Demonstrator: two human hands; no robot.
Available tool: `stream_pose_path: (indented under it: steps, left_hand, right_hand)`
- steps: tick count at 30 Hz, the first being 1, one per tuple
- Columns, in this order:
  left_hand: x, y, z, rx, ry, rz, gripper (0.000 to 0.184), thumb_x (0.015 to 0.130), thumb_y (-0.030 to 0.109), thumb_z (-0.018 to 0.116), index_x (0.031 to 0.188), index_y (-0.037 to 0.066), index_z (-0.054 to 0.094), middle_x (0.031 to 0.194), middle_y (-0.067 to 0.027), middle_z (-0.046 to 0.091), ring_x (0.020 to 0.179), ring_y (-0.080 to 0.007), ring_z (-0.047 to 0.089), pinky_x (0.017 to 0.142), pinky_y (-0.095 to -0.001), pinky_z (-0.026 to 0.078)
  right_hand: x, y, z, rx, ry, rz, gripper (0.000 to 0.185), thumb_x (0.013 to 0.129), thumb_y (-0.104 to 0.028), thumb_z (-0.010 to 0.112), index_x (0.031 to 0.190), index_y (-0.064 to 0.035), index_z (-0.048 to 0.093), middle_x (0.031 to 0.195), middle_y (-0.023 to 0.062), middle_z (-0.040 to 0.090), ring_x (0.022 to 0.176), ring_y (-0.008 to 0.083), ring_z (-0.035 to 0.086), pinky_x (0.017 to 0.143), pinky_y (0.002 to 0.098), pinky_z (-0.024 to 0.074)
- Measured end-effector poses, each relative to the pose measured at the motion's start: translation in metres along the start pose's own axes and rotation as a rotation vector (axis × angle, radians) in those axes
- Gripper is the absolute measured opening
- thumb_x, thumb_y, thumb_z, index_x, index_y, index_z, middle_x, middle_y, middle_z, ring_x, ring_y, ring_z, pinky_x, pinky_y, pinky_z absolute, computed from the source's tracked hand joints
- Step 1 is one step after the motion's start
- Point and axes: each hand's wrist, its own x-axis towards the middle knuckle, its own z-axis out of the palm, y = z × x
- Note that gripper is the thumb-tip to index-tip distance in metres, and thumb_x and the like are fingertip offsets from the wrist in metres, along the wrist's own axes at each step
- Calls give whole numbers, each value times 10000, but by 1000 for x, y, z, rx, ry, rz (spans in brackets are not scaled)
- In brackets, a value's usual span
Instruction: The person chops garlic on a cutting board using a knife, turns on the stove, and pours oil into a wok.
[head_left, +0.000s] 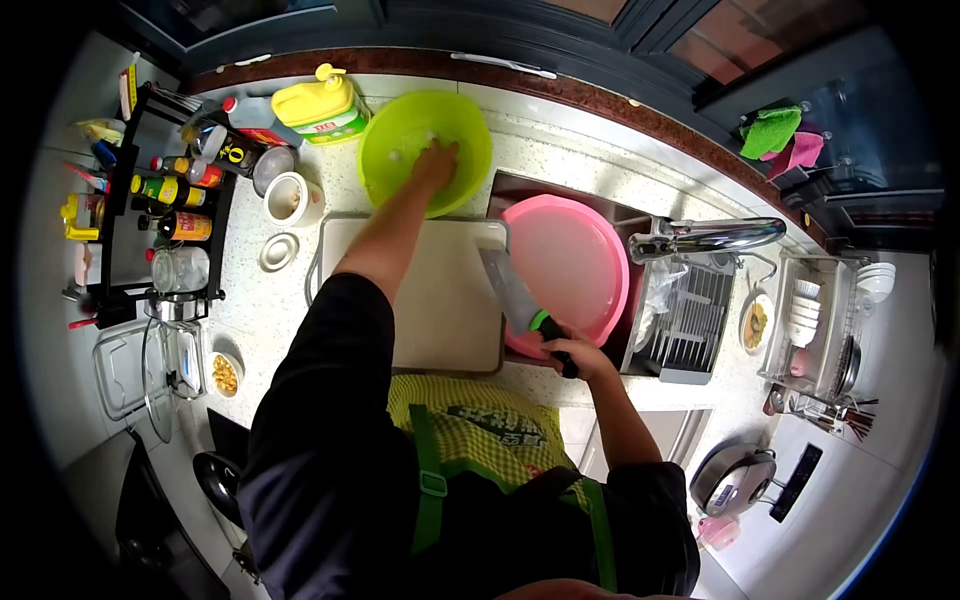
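My left hand reaches down inside a lime-green bowl, its fingers apart near a few small whitish pieces. What the pieces are is too small to tell. My right hand is wrapped round the black and green handle of a kitchen knife. The knife's broad blade points up and left, above the right edge of a pale cutting board and the rim of a pink basin. That basin sits in the sink and holds cloudy liquid.
A yellow detergent jug stands left of the bowl, and a white tub with its lid below. Bottles fill a black rack. The faucet and a dish drainer are right of the basin.
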Motion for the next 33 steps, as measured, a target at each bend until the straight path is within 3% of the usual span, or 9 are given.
stream_pose_path:
  steps: [10,12,18,22,26,28,30,32,33]
  left_hand:
    - [-20,0,-46,-126,-110,54,349,945,200,483,1280,102,483,1004,-249,636,998,-395,625,837,-496,493]
    - [-36,-2,-57,-523,233,127,271,939,221,519,1165,69,521,941,-234,645,886,-379,648,742,-478,502]
    - [-186,15,-84,-564,282,127,236,950,242,537,1071,40,519,863,-218,597,735,-359,597,690,-435,483]
    - [-242,-11,24,-302,228,272,256,911,182,601,1131,76,529,1011,-160,565,856,-320,581,706,-404,495]
    - [-266,-22,61,-88,277,260,300,866,162,644,1142,98,544,1074,-131,501,987,-327,524,736,-449,488]
    - [-277,-21,56,-112,327,241,320,863,168,646,1161,103,547,1099,-125,500,1018,-327,513,780,-459,472]
    - [-284,-22,49,-136,382,220,342,860,173,649,1180,108,549,1124,-119,499,1049,-326,501,824,-468,456]
    - [-286,-26,50,-118,389,165,353,857,191,652,1194,115,574,1151,-108,526,1097,-325,487,903,-479,410]
    - [-286,-29,50,-122,399,154,353,857,191,652,1194,115,574,1151,-108,526,1097,-325,487,903,-479,410]
  right_hand:
    - [-9,7,2,-9,48,-70,315,820,-79,659,1113,-49,546,775,69,594,506,148,535,445,279,423]
    - [-12,6,3,-47,61,-97,307,819,-90,670,1102,-43,560,765,66,598,507,151,538,442,273,419]
    - [-22,-3,18,-25,61,-166,240,889,-205,650,1048,-52,557,713,56,567,468,128,506,414,256,393]
    - [-16,2,37,38,48,-170,264,973,-315,556,1035,-58,553,674,34,553,434,111,483,387,250,391]
    - [9,7,57,-215,113,-253,150,976,-177,549,1053,-50,532,729,41,582,513,110,545,461,238,452]
    - [24,18,68,-405,58,-407,187,938,-20,532,1118,-36,483,880,64,620,730,129,612,633,240,492]
    - [50,39,63,-471,60,-459,204,909,-62,603,1089,-27,514,956,118,623,674,197,633,622,316,521]
    - [62,46,76,-1024,314,-807,262,880,-92,637,1094,-12,509,954,156,616,711,285,639,675,380,512]
    - [63,47,88,-1051,386,-811,305,865,-130,663,1100,-11,511,886,183,604,749,347,623,734,431,494]
